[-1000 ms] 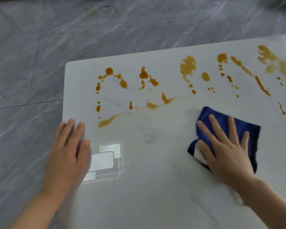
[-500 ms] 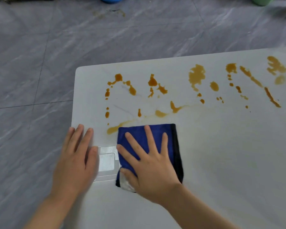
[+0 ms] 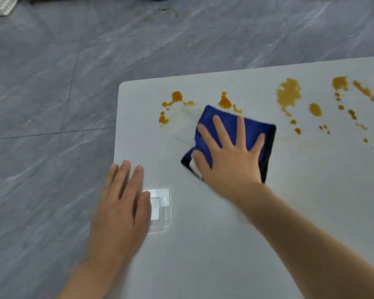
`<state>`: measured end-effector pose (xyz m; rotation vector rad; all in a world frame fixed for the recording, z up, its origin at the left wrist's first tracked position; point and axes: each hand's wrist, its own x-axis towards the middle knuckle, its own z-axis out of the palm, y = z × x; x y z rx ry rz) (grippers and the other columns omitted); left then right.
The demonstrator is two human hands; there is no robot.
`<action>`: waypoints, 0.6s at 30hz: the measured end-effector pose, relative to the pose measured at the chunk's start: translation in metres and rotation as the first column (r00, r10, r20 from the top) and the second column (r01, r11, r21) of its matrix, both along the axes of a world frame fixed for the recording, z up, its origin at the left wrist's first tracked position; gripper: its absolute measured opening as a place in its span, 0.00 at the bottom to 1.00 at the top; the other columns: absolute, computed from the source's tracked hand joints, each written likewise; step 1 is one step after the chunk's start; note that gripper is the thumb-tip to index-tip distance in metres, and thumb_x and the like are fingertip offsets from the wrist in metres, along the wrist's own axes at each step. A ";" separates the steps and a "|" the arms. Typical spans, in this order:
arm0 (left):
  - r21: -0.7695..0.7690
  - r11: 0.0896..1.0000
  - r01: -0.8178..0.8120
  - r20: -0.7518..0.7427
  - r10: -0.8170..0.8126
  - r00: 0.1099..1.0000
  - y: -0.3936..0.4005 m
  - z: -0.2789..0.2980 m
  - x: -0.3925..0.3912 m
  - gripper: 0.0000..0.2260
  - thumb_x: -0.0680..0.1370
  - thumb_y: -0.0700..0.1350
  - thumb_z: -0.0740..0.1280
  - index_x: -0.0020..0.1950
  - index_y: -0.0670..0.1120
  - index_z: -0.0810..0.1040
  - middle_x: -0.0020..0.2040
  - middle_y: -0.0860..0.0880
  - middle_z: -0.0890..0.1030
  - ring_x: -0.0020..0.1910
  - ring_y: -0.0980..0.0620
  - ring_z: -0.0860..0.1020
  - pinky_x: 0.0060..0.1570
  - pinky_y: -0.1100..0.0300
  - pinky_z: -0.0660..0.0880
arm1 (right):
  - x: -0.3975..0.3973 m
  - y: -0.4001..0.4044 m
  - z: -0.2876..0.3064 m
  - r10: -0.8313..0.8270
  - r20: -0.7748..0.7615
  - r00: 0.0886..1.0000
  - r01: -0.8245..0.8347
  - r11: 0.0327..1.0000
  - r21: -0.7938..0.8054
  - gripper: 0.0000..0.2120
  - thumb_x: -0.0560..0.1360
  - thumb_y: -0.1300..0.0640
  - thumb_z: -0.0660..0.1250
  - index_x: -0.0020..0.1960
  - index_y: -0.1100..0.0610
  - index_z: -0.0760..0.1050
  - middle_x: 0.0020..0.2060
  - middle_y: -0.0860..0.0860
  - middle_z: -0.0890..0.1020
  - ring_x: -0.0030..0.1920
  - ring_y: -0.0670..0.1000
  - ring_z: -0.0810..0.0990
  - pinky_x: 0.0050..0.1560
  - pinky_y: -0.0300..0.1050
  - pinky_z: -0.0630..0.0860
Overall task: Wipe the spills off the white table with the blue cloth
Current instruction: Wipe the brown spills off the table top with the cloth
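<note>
The blue cloth [image 3: 235, 134] lies folded flat on the white table [image 3: 225, 244], toward the far left part of the top, with its far edge just below two of the orange-brown spills [image 3: 288, 94]. The right hand [image 3: 231, 154] presses down on it, palm flat, four fingers straight and spread wide toward the far edge, thumb out to the left over a white patch at the cloth's near corner; the forearm runs back to the lower right. The left hand [image 3: 123, 203] rests flat near the table's left edge, fingers straight and close together, holding nothing, its thumb side overlapping a clear square patch [image 3: 160, 208] on the surface.

There is one cloth and two hands. The spills are many: a small cluster left of the cloth, two blobs at its far edge, and a scatter of larger blotches, drops and a streak to the right. A faint smear trails right from the cloth. Beyond the table is grey tiled floor [image 3: 52, 83].
</note>
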<state>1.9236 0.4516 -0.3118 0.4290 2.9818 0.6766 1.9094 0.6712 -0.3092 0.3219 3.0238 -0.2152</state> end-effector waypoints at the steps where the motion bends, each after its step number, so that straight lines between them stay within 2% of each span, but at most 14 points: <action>1: 0.003 1.000 -0.002 0.003 0.002 1.000 0.000 0.000 0.000 0.24 0.77 0.52 0.52 0.72 0.48 0.63 0.74 0.55 0.55 0.75 0.58 0.48 0.70 0.59 0.52 | 0.014 -0.010 0.001 0.040 -0.006 0.999 -0.040 0.999 0.001 0.30 0.74 0.35 0.35 0.74 0.41 0.40 0.76 0.45 0.41 0.73 0.62 0.33 0.64 0.74 0.35; 5: 0.012 1.000 -0.008 -0.012 0.009 1.000 0.003 0.001 0.000 0.24 0.77 0.53 0.52 0.71 0.46 0.66 0.74 0.52 0.59 0.75 0.53 0.52 0.66 0.56 0.57 | 0.019 -0.049 0.001 0.281 -0.006 0.960 -0.282 0.959 -0.018 0.29 0.74 0.36 0.36 0.74 0.41 0.43 0.76 0.46 0.44 0.73 0.64 0.33 0.61 0.73 0.28; 8: 0.014 1.000 -0.019 -0.025 0.020 0.999 0.006 0.003 -0.001 0.27 0.75 0.56 0.48 0.71 0.46 0.66 0.73 0.52 0.59 0.75 0.52 0.53 0.65 0.54 0.59 | -0.022 -0.050 0.000 0.325 -0.034 0.945 -0.326 0.945 -0.033 0.27 0.76 0.36 0.40 0.74 0.40 0.43 0.76 0.45 0.43 0.73 0.63 0.33 0.62 0.74 0.30; 12: 0.003 1.000 -0.009 -0.018 0.009 1.000 0.003 0.003 0.000 0.28 0.75 0.58 0.47 0.72 0.49 0.63 0.73 0.56 0.55 0.75 0.57 0.50 0.67 0.58 0.55 | -0.057 -0.027 -0.003 0.221 -0.027 0.975 -0.222 0.975 -0.025 0.27 0.76 0.35 0.41 0.74 0.39 0.45 0.76 0.44 0.44 0.74 0.61 0.35 0.63 0.75 0.36; 14: 0.002 1.000 -0.006 -0.021 0.006 1.000 0.003 0.002 -0.001 0.28 0.75 0.58 0.47 0.72 0.49 0.62 0.73 0.57 0.55 0.75 0.58 0.49 0.67 0.60 0.54 | -0.055 -0.008 -0.004 0.108 -0.025 0.994 -0.109 0.994 -0.013 0.28 0.76 0.35 0.40 0.74 0.39 0.44 0.76 0.44 0.44 0.74 0.61 0.36 0.64 0.75 0.38; 16: 0.007 1.000 -0.012 -0.018 0.012 1.000 0.003 0.002 -0.001 0.28 0.75 0.58 0.47 0.72 0.50 0.62 0.73 0.57 0.55 0.75 0.57 0.49 0.66 0.59 0.55 | -0.043 0.007 -0.004 -0.031 -0.024 0.999 0.031 0.999 -0.008 0.28 0.76 0.35 0.39 0.74 0.40 0.43 0.76 0.44 0.43 0.74 0.61 0.35 0.65 0.74 0.38; 18: 0.012 1.000 -0.017 -0.012 0.018 1.000 0.003 0.002 -0.001 0.28 0.75 0.58 0.47 0.71 0.49 0.64 0.73 0.56 0.57 0.75 0.56 0.51 0.66 0.57 0.57 | -0.024 0.005 -0.002 -0.065 -0.016 0.998 0.065 0.998 -0.020 0.29 0.75 0.36 0.37 0.74 0.41 0.41 0.76 0.45 0.42 0.73 0.62 0.33 0.65 0.74 0.36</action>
